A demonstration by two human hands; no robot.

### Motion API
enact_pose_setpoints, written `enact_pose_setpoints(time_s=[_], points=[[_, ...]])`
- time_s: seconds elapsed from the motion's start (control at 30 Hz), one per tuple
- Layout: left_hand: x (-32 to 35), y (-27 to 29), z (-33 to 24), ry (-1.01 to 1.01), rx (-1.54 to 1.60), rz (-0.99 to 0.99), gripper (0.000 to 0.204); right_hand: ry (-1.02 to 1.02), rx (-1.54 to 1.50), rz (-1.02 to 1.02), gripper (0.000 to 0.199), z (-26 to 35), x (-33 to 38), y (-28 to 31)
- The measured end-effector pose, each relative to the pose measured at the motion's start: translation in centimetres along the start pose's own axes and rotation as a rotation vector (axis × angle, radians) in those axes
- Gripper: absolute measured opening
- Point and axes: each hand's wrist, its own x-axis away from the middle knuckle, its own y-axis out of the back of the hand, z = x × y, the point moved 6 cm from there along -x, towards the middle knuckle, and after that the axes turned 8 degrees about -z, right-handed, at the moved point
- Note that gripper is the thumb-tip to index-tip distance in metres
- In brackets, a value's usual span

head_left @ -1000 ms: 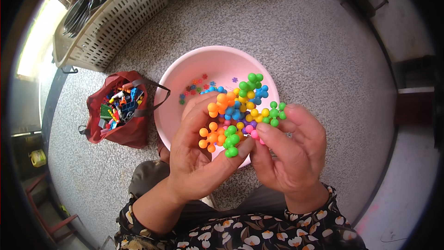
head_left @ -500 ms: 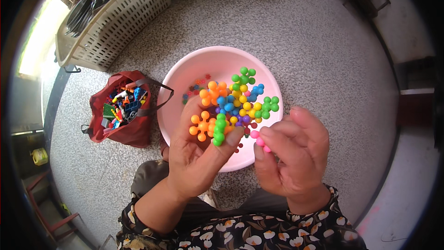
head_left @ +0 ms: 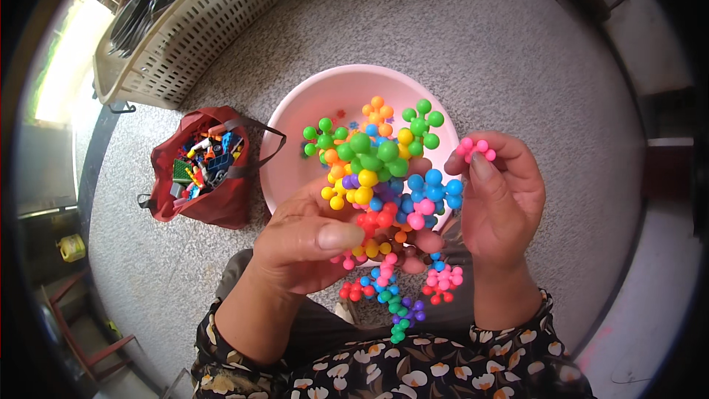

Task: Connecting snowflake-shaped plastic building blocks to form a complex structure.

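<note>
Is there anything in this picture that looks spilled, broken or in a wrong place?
Nothing stands out. The left hand holds the cluster of colourful ball pieces over the pink basin, the right hand pinches one pink piece, and the red bag keeps its toys inside.

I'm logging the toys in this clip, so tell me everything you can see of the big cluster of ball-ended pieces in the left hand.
The cluster is a bunch of small, glossy, plastic-looking pieces, each a knot of round knobs, locked together: green, orange, yellow, blue, red, pink and purple. It is held up over the pink basin, gripped from below by the left hand, thumb across its lower front. A chain of pieces hangs beneath. The right hand holds a separate pink piece just beside it.
</note>
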Motion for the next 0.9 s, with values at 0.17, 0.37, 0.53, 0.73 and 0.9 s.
enact_pose_setpoints(time_s=[0.17,0.37,0.53,0.73,0.9], points=[[0.2,0.0,0.0,0.096,0.001,0.099,0.069,-0.086,-0.042,0.009,0.017,-0.8,-0.1,-0.2],[0.4,-0.1,-0.7,-0.033,0.007,-0.078,0.063,-0.19,-0.106,0.062,0.017,-1.5,0.1,-0.7],[1.2,1.3,-0.4,0.049,-0.088,-0.003,0.066,-0.28,-0.226,0.105,0.016,-1.7,0.4,-1.1],[1.7,4.6,0.0,-0.104,0.046,-0.185,0.08,-0.365,-0.356,0.208,0.015,-1.3,1.0,-2.1],[1.1,3.6,-0.5,-0.066,-0.015,-0.16,0.064,-0.315,-0.414,0.262,0.015,-1.1,0.8,-1.9]])
